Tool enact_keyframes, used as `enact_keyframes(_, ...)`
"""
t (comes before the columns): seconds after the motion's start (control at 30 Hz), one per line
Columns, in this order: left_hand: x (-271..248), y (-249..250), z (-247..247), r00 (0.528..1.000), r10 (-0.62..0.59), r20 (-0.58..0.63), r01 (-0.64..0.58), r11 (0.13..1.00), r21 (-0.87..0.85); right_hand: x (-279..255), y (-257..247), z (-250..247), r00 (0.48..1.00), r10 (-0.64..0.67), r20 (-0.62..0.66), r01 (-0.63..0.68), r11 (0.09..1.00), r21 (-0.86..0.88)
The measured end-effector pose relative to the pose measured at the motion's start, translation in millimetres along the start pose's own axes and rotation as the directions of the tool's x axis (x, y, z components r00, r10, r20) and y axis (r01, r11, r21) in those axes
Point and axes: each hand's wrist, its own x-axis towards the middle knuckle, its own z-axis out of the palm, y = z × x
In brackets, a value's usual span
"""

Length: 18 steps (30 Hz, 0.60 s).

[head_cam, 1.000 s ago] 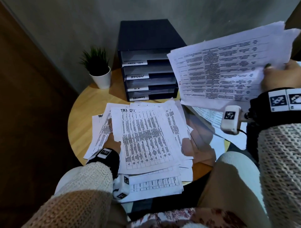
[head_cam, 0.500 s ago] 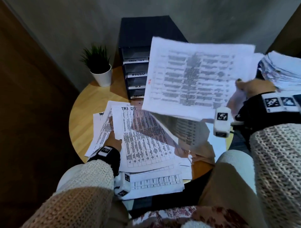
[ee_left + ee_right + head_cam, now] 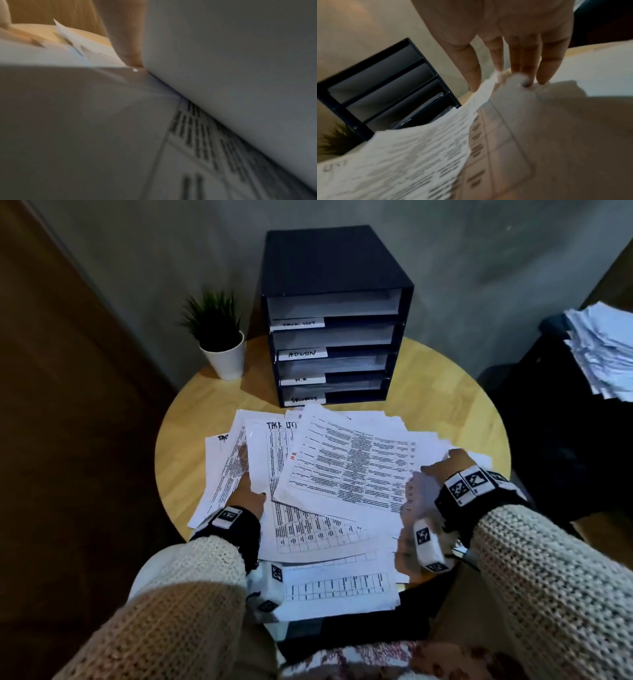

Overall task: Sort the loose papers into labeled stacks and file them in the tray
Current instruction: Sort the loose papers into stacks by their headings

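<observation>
Loose printed papers (image 3: pixel 308 529) lie fanned over the round wooden table (image 3: pixel 445 398). On top lies a landscape sheet (image 3: pixel 349 467) with a printed grid and a red mark at its left edge. My right hand (image 3: pixel 452 465) is at that sheet's right edge, and its straight fingers (image 3: pixel 522 60) touch the edge; the thumb is hidden. My left hand (image 3: pixel 248 487) rests flat on the left papers beside a sheet headed as a task list (image 3: pixel 267 457). A finger (image 3: pixel 125 33) shows between sheets. The dark four-slot tray (image 3: pixel 329 258) stands behind, labelled task list, ADMIN, H.R and an unreadable lowest label.
A small potted plant (image 3: pixel 219 337) stands left of the tray. Off the table at the far right, a thick stack of more papers (image 3: pixel 603 347) sits on a dark surface. Bare wood shows to the right and left of the tray.
My right hand has come down from the upper right and laid the gridded sheet on top of the pile. The left hand has stayed on the papers.
</observation>
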Motion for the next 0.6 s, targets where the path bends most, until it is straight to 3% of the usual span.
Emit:
enact_keyframes(0.13, 0, -3, -1, 1.0, 0.021, 0.002, -0.021, 1.0, -0.006, 7, -3, -3, 0.976, -0.129, -0.176, 0.127, 0.992, -0.021)
enact_keyframes(0.27, 0, -6, -3, 0.999, 0.029, 0.03, -0.03, 0.999, 0.022, 4, -19, -10, 0.964, -0.265, 0.009, 0.265, 0.964, -0.011)
enact_keyframes(0.5, -5, -7, -7, 0.996, 0.071, 0.062, -0.077, 0.993, 0.09, -2, -34, 5, 0.874, -0.451, 0.181, 0.476, 0.869, -0.134)
enact_keyframes(0.6, -7, -4, -10, 0.993, 0.094, 0.076, -0.103, 0.988, 0.116, -2, -43, 5, 0.877, -0.457, 0.151, 0.481, 0.833, -0.273)
